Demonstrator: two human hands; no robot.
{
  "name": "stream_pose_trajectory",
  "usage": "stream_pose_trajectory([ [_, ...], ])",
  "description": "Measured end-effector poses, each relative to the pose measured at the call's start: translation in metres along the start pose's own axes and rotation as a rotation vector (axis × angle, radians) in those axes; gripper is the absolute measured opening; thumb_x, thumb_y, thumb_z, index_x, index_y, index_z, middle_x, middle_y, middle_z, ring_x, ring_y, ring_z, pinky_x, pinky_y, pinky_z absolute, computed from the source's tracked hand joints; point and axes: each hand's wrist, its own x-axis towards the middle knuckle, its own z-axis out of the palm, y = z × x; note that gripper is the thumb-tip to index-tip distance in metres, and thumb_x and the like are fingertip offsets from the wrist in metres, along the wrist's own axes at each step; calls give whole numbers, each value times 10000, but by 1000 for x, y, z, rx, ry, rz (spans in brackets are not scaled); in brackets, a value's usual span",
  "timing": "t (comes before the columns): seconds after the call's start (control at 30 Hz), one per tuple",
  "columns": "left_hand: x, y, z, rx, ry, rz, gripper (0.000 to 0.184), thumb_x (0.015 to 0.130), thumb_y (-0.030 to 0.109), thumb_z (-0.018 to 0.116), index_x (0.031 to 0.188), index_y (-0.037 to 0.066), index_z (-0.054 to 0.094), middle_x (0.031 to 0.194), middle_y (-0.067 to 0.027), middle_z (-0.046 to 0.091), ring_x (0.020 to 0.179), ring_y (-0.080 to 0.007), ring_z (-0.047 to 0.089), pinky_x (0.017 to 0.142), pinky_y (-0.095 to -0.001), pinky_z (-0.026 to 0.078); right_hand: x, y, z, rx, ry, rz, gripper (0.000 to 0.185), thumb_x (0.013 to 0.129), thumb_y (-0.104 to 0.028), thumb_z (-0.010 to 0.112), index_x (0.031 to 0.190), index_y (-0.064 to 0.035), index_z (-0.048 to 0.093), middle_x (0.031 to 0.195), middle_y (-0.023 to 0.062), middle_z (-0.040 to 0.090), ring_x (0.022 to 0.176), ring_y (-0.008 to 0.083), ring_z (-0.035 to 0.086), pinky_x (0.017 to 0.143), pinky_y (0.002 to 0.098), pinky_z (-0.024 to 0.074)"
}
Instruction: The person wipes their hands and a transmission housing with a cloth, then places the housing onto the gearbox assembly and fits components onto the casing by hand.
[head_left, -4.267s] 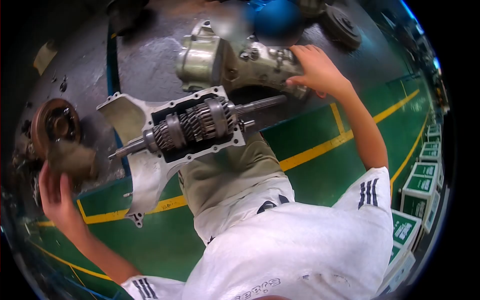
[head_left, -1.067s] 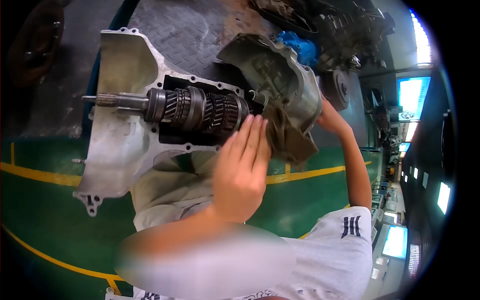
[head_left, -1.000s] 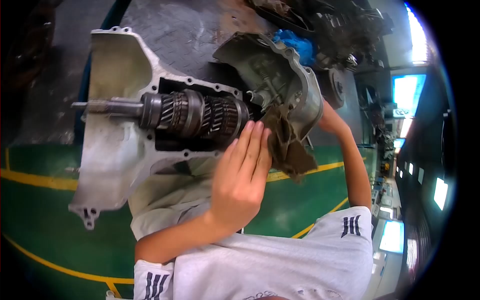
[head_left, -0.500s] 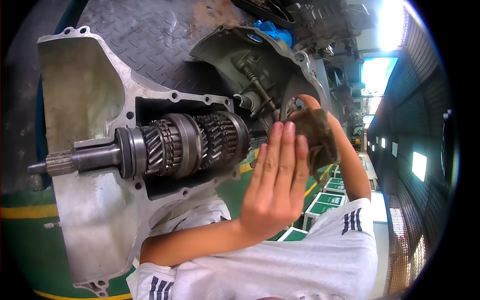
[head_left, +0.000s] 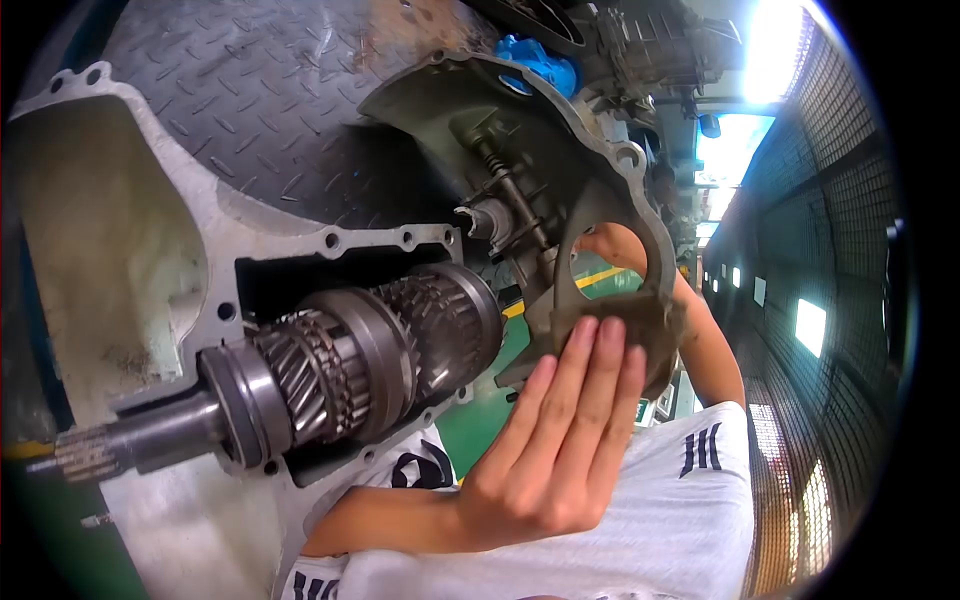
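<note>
A metal gearbox case (head_left: 180, 190) lies open at left, its gear shaft (head_left: 350, 370) seated in the cavity. To its right stands a tilted cover housing (head_left: 600, 150) with a round opening and a spring-loaded rod (head_left: 510, 190) inside. My left hand (head_left: 560, 440) lies over the housing's brownish lower edge with straight fingers, its thumb hidden. Around the far side of the opening reaches my right hand (head_left: 612, 246), its fingers curled and partly hidden by the rim. Between the housing and the shaft's right end there is a small gap.
A diamond-plate metal surface (head_left: 260, 120) lies beyond the case. At the back are a blue part (head_left: 538, 66) and another gearbox assembly (head_left: 660, 50). The green floor (head_left: 475, 420) shows below, and mesh fencing (head_left: 840, 150) runs along the right.
The housing has tilted so that its round opening faces me more. My left hand has shifted lower along its edge. The case and shaft appear lower and more slanted as my view turns.
</note>
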Motion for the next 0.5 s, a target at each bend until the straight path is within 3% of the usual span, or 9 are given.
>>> stream_pose_trajectory([
  [0.17, -21, -9, -1, -20, -58, 25, 239, 877, 22, 591, 1060, -24, 737, 1050, -206, 740, 1024, -305, 732, 919, -373, 550, 11, 19, -3, -100, 16, -272, 819, 703, -217, 855, 1405, -50, 468, 1385, 136, 521, 1305, 288, 466, 1153, 431, 295],
  [0.3, -45, -22, 2, -60, -79, 120, 157, 878, 20, 618, 977, -17, 734, 1024, -238, 736, 1030, -359, 722, 917, -423, 558, 18, 43, 1, -191, 1, -514, 706, 758, -249, 805, 1373, -62, 514, 1389, 134, 530, 1330, 296, 468, 1186, 484, 246],
  [0.33, -48, -21, -1, -43, -101, 98, 208, 902, 62, 603, 1048, 5, 739, 1080, -196, 734, 1073, -319, 710, 963, -406, 533, 20, 48, 4, -211, -2, -554, 678, 771, -257, 792, 1364, -65, 526, 1389, 133, 532, 1336, 298, 469, 1195, 497, 234],
  [0.37, -51, -20, -3, -21, -126, 75, 260, 926, 104, 588, 1119, 27, 744, 1136, -153, 733, 1116, -279, 698, 1008, -388, 508, 22, 54, 7, -217, -2, -574, 651, 785, -266, 780, 1356, -68, 538, 1390, 132, 534, 1343, 300, 469, 1203, 511, 222],
  [0.5, -45, -22, -5, 8, -96, 118, 254, 918, 77, 582, 1107, 25, 743, 1119, -168, 734, 1090, -289, 708, 988, -383, 523, 16, 26, 3, -196, -15, -535, 513, 843, -286, 690, 1309, -93, 596, 1407, 123, 545, 1369, 310, 456, 1209, 583, 166],
])
